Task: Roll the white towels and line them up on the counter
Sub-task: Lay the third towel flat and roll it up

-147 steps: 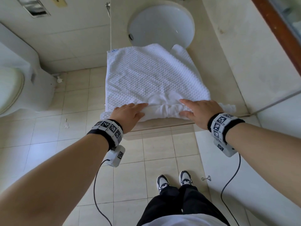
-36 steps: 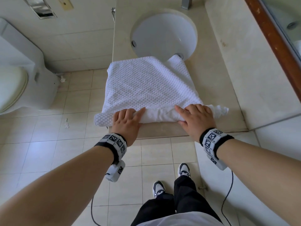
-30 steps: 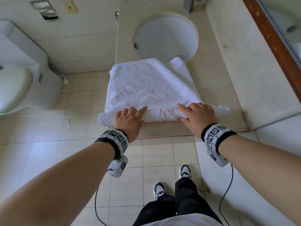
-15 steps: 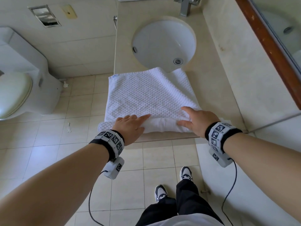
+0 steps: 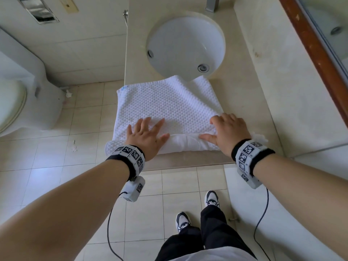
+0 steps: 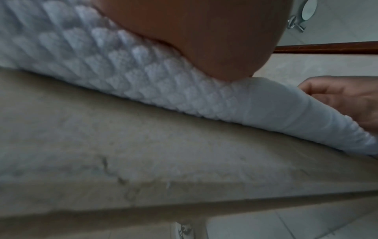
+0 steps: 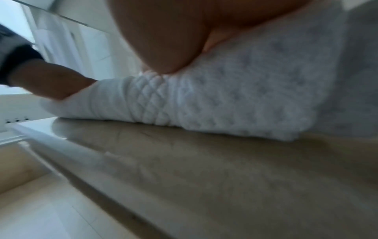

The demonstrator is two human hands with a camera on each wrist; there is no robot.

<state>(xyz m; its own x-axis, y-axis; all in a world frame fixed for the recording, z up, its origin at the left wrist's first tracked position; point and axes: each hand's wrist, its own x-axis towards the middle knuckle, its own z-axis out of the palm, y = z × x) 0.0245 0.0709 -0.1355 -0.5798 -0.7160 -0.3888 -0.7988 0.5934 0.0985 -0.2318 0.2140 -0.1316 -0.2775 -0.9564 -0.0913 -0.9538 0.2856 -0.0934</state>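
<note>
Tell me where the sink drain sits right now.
In the head view, the drain lies at the basin's near-right side, just beyond the white towel's far edge.

Bright, even daylight; head view sharp with bowed edges, wrist views blurred.

A round white sink basin (image 5: pixel 185 47) is set into the top, with a metal drain (image 5: pixel 203 68) at its bottom and a faucet base (image 5: pixel 211 4) behind it. A toilet (image 5: pixel 24 95) stands on the tiled floor (image 5: pixel 37 153) to the left. A wood-framed mirror (image 5: pixel 318 44) runs along the right.
</note>
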